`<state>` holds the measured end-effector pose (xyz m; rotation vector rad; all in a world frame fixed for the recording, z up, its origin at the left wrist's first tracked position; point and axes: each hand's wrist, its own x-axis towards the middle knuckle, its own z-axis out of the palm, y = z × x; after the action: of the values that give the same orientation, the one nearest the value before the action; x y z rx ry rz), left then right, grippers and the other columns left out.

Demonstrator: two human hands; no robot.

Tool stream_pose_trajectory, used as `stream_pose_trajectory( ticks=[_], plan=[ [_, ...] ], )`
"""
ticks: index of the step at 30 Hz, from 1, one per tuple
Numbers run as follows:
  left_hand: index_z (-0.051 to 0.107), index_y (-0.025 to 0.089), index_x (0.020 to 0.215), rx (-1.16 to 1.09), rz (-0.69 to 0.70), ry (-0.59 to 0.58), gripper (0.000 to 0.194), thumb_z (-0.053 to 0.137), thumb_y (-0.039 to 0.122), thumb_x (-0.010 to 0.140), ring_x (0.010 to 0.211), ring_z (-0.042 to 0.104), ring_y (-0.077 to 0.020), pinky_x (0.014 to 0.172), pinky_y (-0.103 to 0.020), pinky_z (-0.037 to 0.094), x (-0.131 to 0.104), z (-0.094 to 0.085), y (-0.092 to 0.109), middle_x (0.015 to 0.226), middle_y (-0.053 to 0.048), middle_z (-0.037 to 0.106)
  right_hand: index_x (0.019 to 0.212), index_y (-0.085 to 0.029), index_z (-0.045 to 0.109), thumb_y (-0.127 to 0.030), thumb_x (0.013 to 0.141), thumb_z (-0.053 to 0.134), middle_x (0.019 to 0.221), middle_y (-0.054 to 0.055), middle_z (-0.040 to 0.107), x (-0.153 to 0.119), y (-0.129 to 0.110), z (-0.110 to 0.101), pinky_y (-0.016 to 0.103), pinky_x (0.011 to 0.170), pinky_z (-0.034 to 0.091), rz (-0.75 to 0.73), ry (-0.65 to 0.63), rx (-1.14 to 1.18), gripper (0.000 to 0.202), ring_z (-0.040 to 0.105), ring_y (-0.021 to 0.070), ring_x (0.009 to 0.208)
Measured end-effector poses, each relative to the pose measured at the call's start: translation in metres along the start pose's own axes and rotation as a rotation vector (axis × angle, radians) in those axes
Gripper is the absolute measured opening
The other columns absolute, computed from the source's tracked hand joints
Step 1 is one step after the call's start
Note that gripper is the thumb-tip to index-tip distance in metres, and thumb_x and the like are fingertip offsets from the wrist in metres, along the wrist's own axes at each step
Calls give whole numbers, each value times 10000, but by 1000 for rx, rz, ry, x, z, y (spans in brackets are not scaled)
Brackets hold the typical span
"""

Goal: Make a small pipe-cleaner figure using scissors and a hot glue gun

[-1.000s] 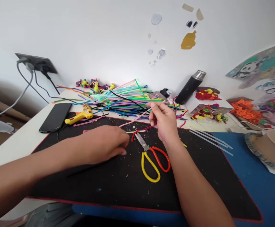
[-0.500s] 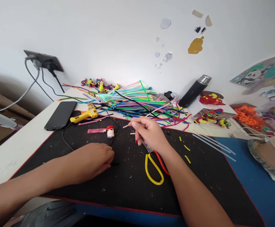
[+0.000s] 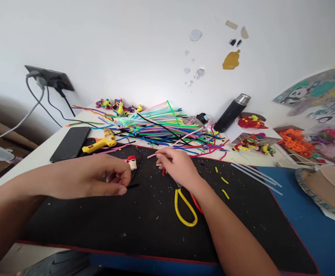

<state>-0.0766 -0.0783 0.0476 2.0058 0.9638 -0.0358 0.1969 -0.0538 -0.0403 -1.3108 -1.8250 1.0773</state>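
Note:
My left hand (image 3: 104, 178) is raised over the left part of the black mat (image 3: 144, 237), fingers curled and thumb closing on a short black pipe cleaner (image 3: 133, 186). Just behind its fingertips stands a small red-and-white figure (image 3: 132, 163), partly covered by the hand. Near the mat's back edge, my right hand (image 3: 175, 165) pinches a short pale pink pipe cleaner (image 3: 152, 155), its end poking out leftward. Under the right hand and wrist lie scissors with a yellow and a red handle (image 3: 177, 209); their blades are mostly hidden.
A heap of coloured pipe cleaners (image 3: 161, 124) lies along the wall. A yellow glue gun (image 3: 101, 143) and a phone (image 3: 70, 144) are at the left. Yellow scraps (image 3: 224, 180), clear glue sticks (image 3: 259, 178) and a black flask (image 3: 232, 113) are at the right.
My left hand has lifted and turned, with the black pipe cleaner at its fingertips, and now covers part of the pink-handled item. The right hand stays almost in place with the pink pipe cleaner.

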Motion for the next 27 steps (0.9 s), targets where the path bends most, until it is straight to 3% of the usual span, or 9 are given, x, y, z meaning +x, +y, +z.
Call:
stream_pose_trajectory(
  ticks=[3, 6, 9, 11, 16, 18, 21, 25, 27],
  plan=[
    [656, 210, 838, -14, 40, 51, 275, 666, 463, 948, 723, 509, -150, 642, -208, 407, 17, -8, 2, 795, 6, 619, 1043, -203, 757, -332, 1033, 646, 828, 49, 807, 4, -2, -8, 220, 549, 544, 117, -7, 208, 170, 791, 176, 674],
    [664, 214, 873, 11, 77, 82, 281, 641, 477, 969, 720, 498, -147, 634, -210, 392, 29, -18, 5, 789, 11, 607, 979, -193, 735, -358, 1029, 645, 773, 39, 793, -5, -9, 3, 183, 470, 511, 227, -322, 373, 194, 778, 163, 614],
    [674, 216, 908, -6, 120, 90, 279, 620, 477, 989, 735, 517, -149, 652, -216, 402, 36, -25, 8, 806, 7, 629, 953, -199, 758, -354, 1005, 683, 779, 26, 790, -14, -10, 23, 192, 496, 547, 253, -622, 346, 180, 769, 155, 601],
    [676, 212, 890, -30, 140, 94, 282, 626, 474, 982, 706, 502, -140, 635, -217, 390, 40, -26, 11, 785, 12, 625, 964, -201, 778, -335, 986, 717, 811, 33, 797, -14, -3, 29, 207, 524, 562, 228, -588, 301, 149, 775, 161, 621],
    [674, 209, 864, -36, 141, 114, 292, 652, 486, 954, 698, 512, -128, 629, -203, 391, 44, -21, 13, 766, 26, 614, 1111, -214, 776, -291, 981, 731, 1026, 79, 825, 9, 15, 4, 226, 612, 599, 156, 43, 287, 157, 818, 190, 829],
    [666, 208, 862, -29, 137, 119, 297, 652, 489, 957, 702, 519, -126, 627, -199, 392, 44, -21, 10, 763, 28, 611, 1099, -192, 759, -333, 984, 732, 1024, 98, 825, 13, 12, -6, 223, 577, 597, 187, 113, 391, 184, 818, 189, 794],
    [663, 204, 860, -45, 132, 119, 298, 641, 479, 973, 675, 515, -120, 609, -204, 388, 45, -23, 7, 762, 25, 644, 1084, -190, 753, -447, 978, 734, 928, 83, 823, 6, 0, -3, 208, 523, 576, 195, -71, 509, 279, 799, 173, 688],
    [662, 204, 865, -102, 113, 132, 307, 632, 491, 972, 624, 520, -119, 580, -217, 398, 46, -27, 3, 781, 5, 711, 1032, -196, 767, -433, 965, 748, 882, 56, 815, -10, -4, 20, 212, 520, 562, 236, -539, 386, 247, 789, 176, 656],
    [655, 207, 878, -97, 97, 143, 301, 634, 494, 964, 622, 530, -119, 579, -216, 405, 47, -27, 2, 799, 6, 724, 1029, -194, 776, -354, 989, 713, 858, 47, 808, -10, 3, 24, 221, 556, 560, 204, -505, 257, 176, 779, 164, 639]
  ],
)
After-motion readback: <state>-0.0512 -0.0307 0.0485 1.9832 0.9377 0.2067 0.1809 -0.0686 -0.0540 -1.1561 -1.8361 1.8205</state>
